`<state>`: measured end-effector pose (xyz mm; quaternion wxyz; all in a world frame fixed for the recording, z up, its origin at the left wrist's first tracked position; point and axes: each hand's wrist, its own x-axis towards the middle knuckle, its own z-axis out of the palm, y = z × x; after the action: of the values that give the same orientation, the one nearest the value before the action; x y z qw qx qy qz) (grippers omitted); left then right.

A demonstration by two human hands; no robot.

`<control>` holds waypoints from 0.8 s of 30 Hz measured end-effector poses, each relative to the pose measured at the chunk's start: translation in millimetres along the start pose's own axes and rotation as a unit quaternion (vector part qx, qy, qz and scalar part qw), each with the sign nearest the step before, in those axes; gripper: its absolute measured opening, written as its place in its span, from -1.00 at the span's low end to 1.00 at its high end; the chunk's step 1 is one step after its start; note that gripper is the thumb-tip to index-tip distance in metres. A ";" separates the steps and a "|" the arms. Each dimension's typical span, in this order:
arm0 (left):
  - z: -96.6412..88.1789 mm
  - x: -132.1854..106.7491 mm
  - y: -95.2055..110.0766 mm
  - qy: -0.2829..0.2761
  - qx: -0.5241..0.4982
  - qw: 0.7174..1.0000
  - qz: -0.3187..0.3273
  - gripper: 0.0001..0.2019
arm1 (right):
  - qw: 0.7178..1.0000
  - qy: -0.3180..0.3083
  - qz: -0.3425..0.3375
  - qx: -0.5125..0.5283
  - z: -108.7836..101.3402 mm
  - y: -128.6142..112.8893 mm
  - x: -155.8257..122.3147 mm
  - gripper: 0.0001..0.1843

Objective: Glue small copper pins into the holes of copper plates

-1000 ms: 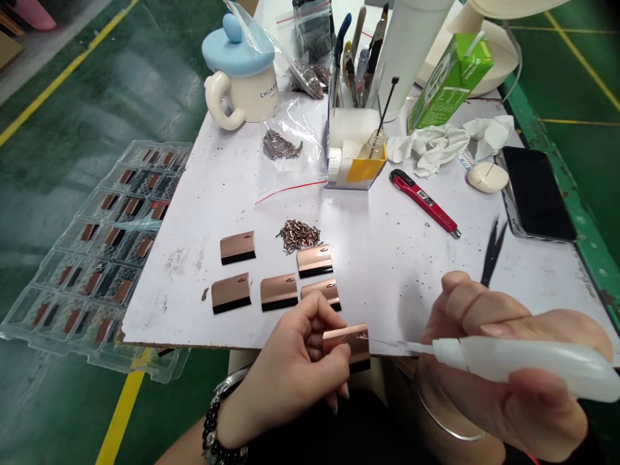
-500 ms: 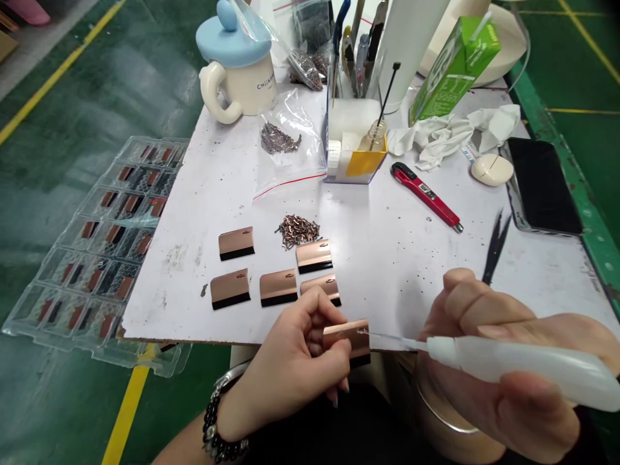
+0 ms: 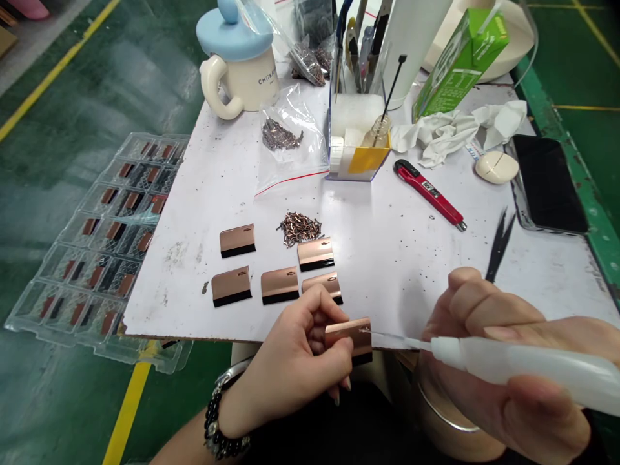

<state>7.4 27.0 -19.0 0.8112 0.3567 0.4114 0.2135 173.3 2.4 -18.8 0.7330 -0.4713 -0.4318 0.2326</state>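
Between the thumb and fingers of my left hand point(image 3: 300, 361) is a small copper-coloured metal plate point(image 3: 361, 342) with a black lower edge, held at the table's front edge. My right hand point(image 3: 508, 361) is closed around a white squeeze bottle point(image 3: 527, 365). Its thin clear nozzle points left, and the tip is at the small slot in the plate's upper right; whether they touch I cannot tell. Several like plates point(image 3: 279, 285) lie on the table beyond my left hand. Behind them is a heap of tiny copper-coloured pins point(image 3: 300, 228).
On the white table point(image 3: 358, 252) are a zip bag of pins point(image 3: 282, 135), a lidded mug point(image 3: 247, 77), a tool holder point(image 3: 358, 155), a red cutter point(image 3: 431, 196), black tweezers point(image 3: 498, 248), a phone point(image 3: 549, 184), crumpled tissue point(image 3: 450, 132) and a green carton point(image 3: 455, 71). Clear trays point(image 3: 104, 239) stand at left.
The view has shifted slightly, so table items appear a little higher and further right. Both hands keep their hold, with the nozzle tip still at the plate's slot.
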 end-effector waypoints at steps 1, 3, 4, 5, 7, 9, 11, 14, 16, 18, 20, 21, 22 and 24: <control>-0.1 -0.1 -0.2 -0.002 0.001 1.000 0.001 -0.81 | 1.000 0.000 0.008 0.002 -0.9 -1.4 0.7 -0.80; -0.5 -0.3 -0.3 -0.001 0.004 1.000 0.001 -0.81 | 1.000 -0.002 0.026 0.009 -2.8 -4.8 1.9 -0.83; -0.8 -0.4 -0.3 0.000 0.003 1.000 0.000 -0.81 | 0.999 -0.010 0.031 0.015 -3.5 -6.2 2.4 -0.84; -1.0 -0.5 -0.3 -0.001 0.003 1.000 -0.001 -0.80 | 0.999 -0.020 0.031 0.016 -3.9 -7.2 2.6 -0.83; -1.3 -0.7 -0.1 -0.004 0.001 1.000 0.001 -0.81 | 0.999 -0.022 0.020 0.013 -4.4 -7.5 2.8 -0.84; -1.3 -0.7 0.0 -0.005 0.002 1.000 0.002 -0.81 | 1.000 -0.005 0.020 0.010 -5.4 -5.3 3.2 -0.85; -1.0 -0.3 0.1 -0.002 0.003 1.000 0.002 -0.80 | 1.000 -0.013 0.002 0.009 -8.4 -1.4 4.5 -0.84; -0.7 0.7 -0.2 0.001 0.000 1.000 -0.001 -0.78 | 0.997 -0.063 -0.045 0.004 -16.1 4.7 7.6 -0.78; -0.9 1.1 -0.7 -0.001 -0.002 1.000 0.001 -0.79 | 0.995 -0.079 -0.052 0.002 -20.7 7.2 9.2 -0.75; -1.3 0.8 -1.4 -0.003 -0.002 1.000 0.004 -0.81 | 0.995 -0.081 -0.057 0.003 -23.0 8.3 9.9 -0.73; -1.8 0.0 -1.9 -0.005 -0.002 1.000 0.006 -0.82 | 0.996 -0.070 -0.062 -0.005 -22.1 8.4 9.7 -0.71; -2.1 -0.5 -2.1 -0.005 0.000 1.000 0.007 -0.82 | 0.996 -0.062 -0.064 -0.008 -20.7 8.2 9.4 -0.70; -2.3 -0.9 -2.2 -0.007 0.001 1.000 0.007 -0.82 | 0.996 -0.054 -0.064 -0.009 -18.9 7.8 8.9 -0.70; -2.6 -1.4 -2.4 -0.007 0.002 1.000 0.008 -0.82 | 0.997 -0.048 -0.065 -0.008 -14.6 6.6 7.3 -0.69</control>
<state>4.6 25.6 -21.2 0.8116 0.3628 0.4037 0.2163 190.0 3.7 -24.4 0.7210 -0.4365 -0.4981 0.2037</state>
